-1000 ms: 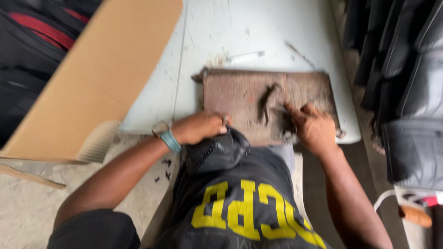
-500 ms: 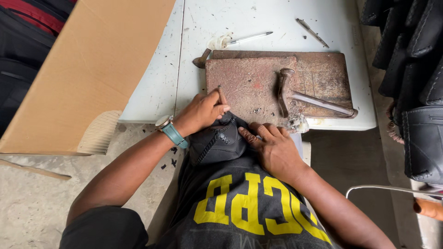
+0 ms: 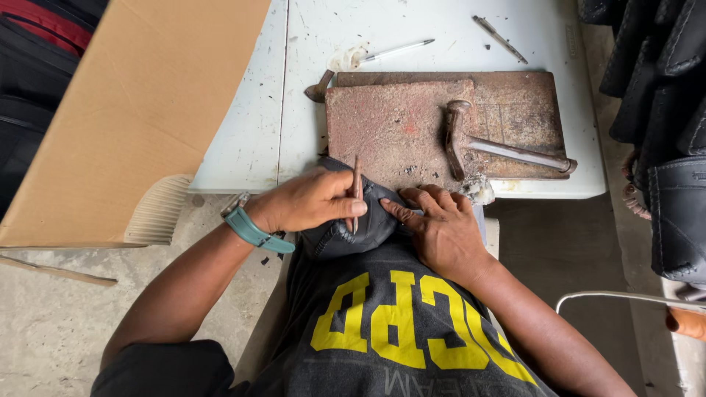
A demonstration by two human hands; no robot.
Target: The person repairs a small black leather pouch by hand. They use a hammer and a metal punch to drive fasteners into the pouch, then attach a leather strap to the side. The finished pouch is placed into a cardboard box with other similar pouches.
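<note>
At far left a large cardboard box (image 3: 140, 110) leans against the edge of the white table (image 3: 250, 140). My left hand (image 3: 309, 202), with a teal watch (image 3: 246, 224) at the wrist, is clenched on a thin metal awl (image 3: 356, 192), pinched upright between thumb and forefinger, its tip resting on the dark leather piece (image 3: 349, 231). That leather piece lies at the near table edge, partly in my lap, against the front of the rusty metal slab (image 3: 390, 125). My right hand (image 3: 441, 228) lies flat just beside it, fingers spread and pressing on the leather's right side, grasping nothing. On the slab, well apart from both hands, rests a hammer (image 3: 500, 147), head to the left, handle pointing right. Beyond the slab lie a pen (image 3: 397, 50) and a thin metal rod (image 3: 500, 38). At far right hang dark leather goods (image 3: 662, 110).
</note>
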